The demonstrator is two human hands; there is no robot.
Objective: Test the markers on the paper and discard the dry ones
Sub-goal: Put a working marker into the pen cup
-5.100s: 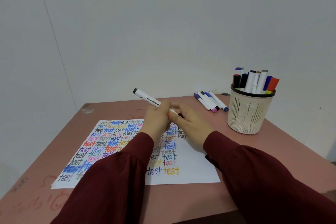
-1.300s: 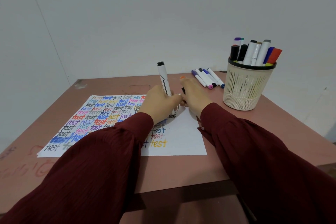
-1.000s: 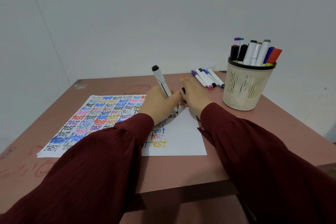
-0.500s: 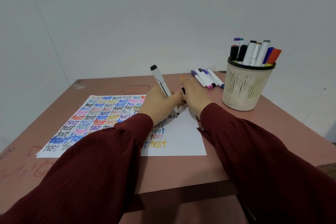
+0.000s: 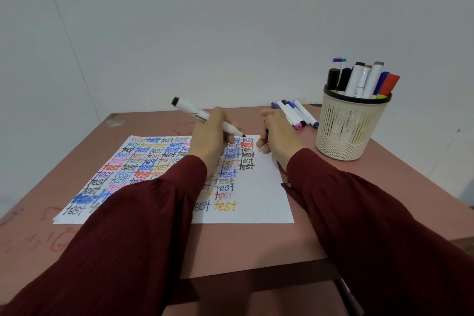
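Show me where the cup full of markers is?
In the head view, the cup stands at the far right of the table, just right of four loose markers lying flat and past the right hand.

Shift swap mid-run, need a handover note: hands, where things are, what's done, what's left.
Left hand: grips an uncapped black-tipped marker, tip at the paper's far edge.
Right hand: curled beside it, a dark bit in its grip, likely the cap.
Four markers lie on the table; more stand in the cup.
Done: paper mostly filled with "test" words.
Left: recap and sort this marker, then test the cup's.
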